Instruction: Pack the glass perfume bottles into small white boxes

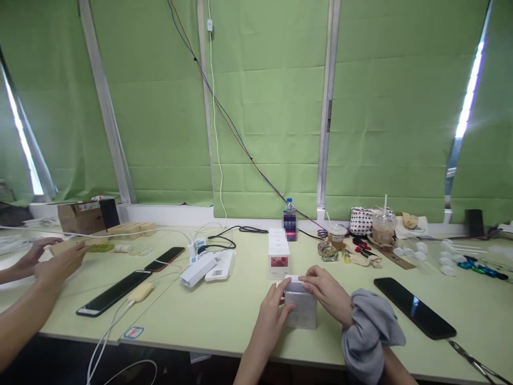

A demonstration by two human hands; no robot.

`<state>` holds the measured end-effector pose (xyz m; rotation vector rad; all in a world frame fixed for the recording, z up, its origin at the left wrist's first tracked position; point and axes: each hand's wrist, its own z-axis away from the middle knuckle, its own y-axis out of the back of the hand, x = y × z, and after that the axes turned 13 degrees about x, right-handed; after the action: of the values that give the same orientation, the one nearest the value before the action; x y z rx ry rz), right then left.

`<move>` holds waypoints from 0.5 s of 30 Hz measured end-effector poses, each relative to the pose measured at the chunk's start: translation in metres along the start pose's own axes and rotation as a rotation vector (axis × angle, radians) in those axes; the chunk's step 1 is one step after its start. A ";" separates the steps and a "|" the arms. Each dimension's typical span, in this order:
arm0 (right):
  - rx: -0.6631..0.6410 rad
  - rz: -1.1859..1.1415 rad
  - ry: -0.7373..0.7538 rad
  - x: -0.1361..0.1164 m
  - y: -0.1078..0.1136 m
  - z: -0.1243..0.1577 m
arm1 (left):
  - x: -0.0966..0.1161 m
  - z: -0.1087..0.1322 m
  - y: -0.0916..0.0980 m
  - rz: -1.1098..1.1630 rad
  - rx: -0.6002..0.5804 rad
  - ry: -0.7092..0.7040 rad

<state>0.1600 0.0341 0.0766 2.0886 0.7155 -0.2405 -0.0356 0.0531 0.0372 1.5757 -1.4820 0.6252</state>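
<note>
A small white cardboard box stands upright near the front edge of the table, its top end towards the back. My left hand grips its left side, thumb on the near face and fingers by the top corner. At the top right edge my right hand has its bent fingers and thumb on the rim and flap. A grey scrunchie circles my right wrist. Just behind the box, a row of similar white boxes reaches back, the front one bearing a red picture.
Phones lie right and left. A metal scissor-like tool sits at the right edge. Behind are a bottle, drink cups and cables. White packets lie left of centre. Another person's hands work far left.
</note>
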 end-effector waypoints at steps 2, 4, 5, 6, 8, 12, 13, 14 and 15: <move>0.018 0.003 0.015 0.002 -0.001 0.001 | 0.000 0.001 0.000 0.015 -0.012 0.016; 0.048 -0.002 0.027 0.003 -0.003 0.002 | -0.002 0.002 -0.003 0.031 -0.019 0.036; 0.054 -0.007 0.031 0.004 -0.004 0.003 | -0.004 0.003 -0.005 0.038 -0.018 0.044; 0.057 -0.012 0.030 0.005 -0.005 0.003 | -0.007 0.005 -0.008 0.040 -0.008 0.049; 0.060 -0.030 0.019 0.005 -0.007 0.004 | -0.013 0.008 -0.015 0.016 0.030 0.049; 0.067 -0.158 -0.071 0.001 -0.011 0.005 | -0.017 0.014 -0.022 -0.069 0.080 0.088; 0.060 -0.183 -0.091 -0.001 -0.013 0.005 | -0.016 0.014 -0.022 -0.079 0.082 0.099; 0.059 -0.208 -0.103 -0.002 -0.015 0.006 | -0.014 0.014 -0.020 -0.084 0.087 0.109; 0.070 -0.244 -0.109 -0.003 -0.017 0.006 | -0.013 0.013 -0.018 -0.085 0.092 0.119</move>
<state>0.1479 0.0356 0.0628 2.0347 0.9063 -0.5177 -0.0229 0.0475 0.0158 1.6336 -1.3074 0.7336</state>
